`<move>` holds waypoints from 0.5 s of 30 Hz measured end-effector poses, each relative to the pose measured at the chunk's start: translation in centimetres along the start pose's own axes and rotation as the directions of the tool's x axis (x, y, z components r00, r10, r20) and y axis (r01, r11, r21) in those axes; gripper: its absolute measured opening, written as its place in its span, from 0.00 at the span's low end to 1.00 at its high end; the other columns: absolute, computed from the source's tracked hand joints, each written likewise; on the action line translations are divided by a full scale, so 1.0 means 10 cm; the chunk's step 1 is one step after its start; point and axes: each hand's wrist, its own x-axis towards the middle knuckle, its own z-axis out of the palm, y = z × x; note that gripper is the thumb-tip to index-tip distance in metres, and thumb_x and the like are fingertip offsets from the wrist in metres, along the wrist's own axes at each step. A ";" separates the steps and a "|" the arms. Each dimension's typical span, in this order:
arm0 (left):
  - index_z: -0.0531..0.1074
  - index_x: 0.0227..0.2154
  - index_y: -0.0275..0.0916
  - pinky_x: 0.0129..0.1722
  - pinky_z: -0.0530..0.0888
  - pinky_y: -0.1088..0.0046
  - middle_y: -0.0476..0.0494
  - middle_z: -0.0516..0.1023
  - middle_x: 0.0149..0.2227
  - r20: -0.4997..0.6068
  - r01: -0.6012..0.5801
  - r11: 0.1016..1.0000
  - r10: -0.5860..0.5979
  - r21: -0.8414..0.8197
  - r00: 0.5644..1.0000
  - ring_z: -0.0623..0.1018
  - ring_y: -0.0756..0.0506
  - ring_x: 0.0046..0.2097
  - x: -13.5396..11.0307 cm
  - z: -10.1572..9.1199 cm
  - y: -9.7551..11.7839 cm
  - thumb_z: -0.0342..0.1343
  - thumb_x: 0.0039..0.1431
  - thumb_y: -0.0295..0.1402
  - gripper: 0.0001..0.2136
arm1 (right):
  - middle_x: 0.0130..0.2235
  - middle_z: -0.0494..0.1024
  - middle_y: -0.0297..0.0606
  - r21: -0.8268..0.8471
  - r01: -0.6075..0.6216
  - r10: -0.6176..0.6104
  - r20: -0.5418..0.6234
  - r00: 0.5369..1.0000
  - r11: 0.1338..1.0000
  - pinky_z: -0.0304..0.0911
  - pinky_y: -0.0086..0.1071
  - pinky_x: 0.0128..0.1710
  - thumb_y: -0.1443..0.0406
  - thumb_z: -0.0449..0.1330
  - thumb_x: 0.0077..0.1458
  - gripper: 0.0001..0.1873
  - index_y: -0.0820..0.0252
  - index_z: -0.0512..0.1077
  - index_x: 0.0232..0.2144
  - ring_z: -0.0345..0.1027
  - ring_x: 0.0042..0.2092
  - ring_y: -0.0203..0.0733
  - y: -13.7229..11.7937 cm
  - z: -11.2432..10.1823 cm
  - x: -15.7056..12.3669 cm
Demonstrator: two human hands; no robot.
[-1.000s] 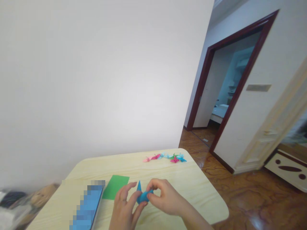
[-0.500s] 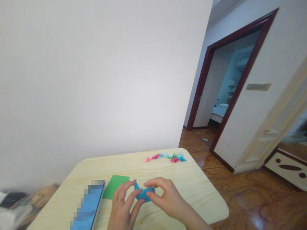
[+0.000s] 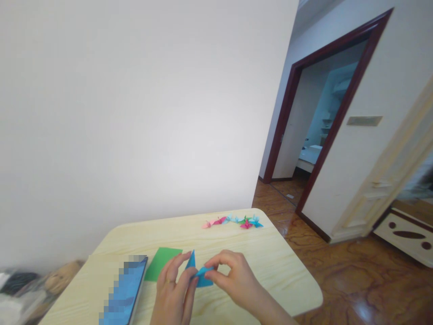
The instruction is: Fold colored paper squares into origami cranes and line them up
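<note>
A small folded blue paper piece (image 3: 202, 274) is pinched between both my hands just above the pale wooden table (image 3: 270, 266). My left hand (image 3: 174, 293) grips its left side, fingers closed, with one pointed tip standing up between the fingers. My right hand (image 3: 233, 280) pinches its right side with thumb and forefinger. A flat green paper sheet (image 3: 162, 262) lies on the table just behind my left hand.
A row of several small folded paper figures (image 3: 233, 221) in pink, blue and green sits near the table's far edge. A blurred blue screen device (image 3: 123, 293) lies at the left. Beyond the table's right edge are wooden floor and a dark-framed doorway (image 3: 318, 131).
The blue paper piece has been worked between my fingers, its pointed tip down half a second ago and up again now. Both hands stayed in nearly the same spot.
</note>
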 end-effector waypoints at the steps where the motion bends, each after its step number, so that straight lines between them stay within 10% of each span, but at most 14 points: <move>1: 0.69 0.34 0.42 0.45 0.69 0.59 0.40 0.68 0.47 -0.003 0.003 1.000 -0.003 0.006 1.000 0.68 0.39 0.49 0.01 0.00 0.00 0.52 0.55 0.29 0.04 | 0.28 0.78 0.34 -0.003 0.003 -0.003 -0.003 1.000 1.000 0.63 0.28 0.34 0.68 0.65 0.43 0.05 0.57 0.77 0.28 0.71 0.31 0.38 0.00 0.00 0.00; 15: 0.72 0.32 0.45 0.43 0.69 0.60 0.42 0.68 0.46 -0.036 -0.018 1.000 0.018 -0.010 0.999 0.68 0.40 0.47 0.06 -0.01 -0.03 0.51 0.55 0.29 0.06 | 0.27 0.76 0.32 -0.069 0.075 -0.076 -0.007 0.997 0.995 0.60 0.27 0.34 0.67 0.64 0.45 0.03 0.57 0.75 0.27 0.69 0.31 0.36 0.01 0.02 -0.03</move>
